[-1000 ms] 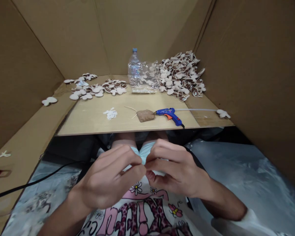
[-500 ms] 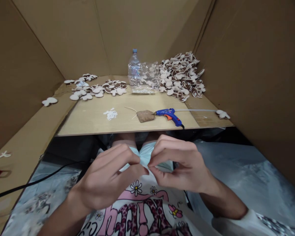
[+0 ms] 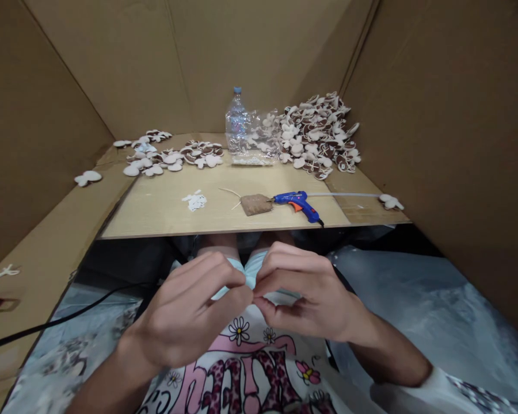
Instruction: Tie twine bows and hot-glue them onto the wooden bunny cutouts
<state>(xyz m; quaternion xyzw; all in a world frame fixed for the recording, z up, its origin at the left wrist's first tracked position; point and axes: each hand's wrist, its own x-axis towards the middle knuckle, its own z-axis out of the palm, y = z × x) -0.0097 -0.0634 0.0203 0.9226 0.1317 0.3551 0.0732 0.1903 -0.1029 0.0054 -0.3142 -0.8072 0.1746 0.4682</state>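
Note:
Above my lap, in front of the table edge, my left hand (image 3: 202, 307) and my right hand (image 3: 300, 290) meet at the fingertips. Thumb and forefinger are pinched together on each hand. Whatever lies between the fingertips is hidden or too small to make out. Beyond the hands, a blue glue gun (image 3: 297, 201) with an orange trigger lies on the board, its nozzle on a brown pad (image 3: 257, 204). A thin pale cord (image 3: 229, 190) lies beside the pad. Left of it is a small heap of white paper tags (image 3: 195, 200).
A big pile of white and brown felt pieces (image 3: 317, 135) stands at the back right, with a smaller group (image 3: 172, 158) at back left. A plastic bottle (image 3: 237, 118) stands behind a clear bag (image 3: 259, 141). Cardboard walls (image 3: 449, 115) surround the table. A black cable (image 3: 69, 316) crosses at left.
My right hand has moved slightly left, so its fingertips now touch or nearly touch those of my left hand. The left hand has hardly moved. Things on the table are unchanged.

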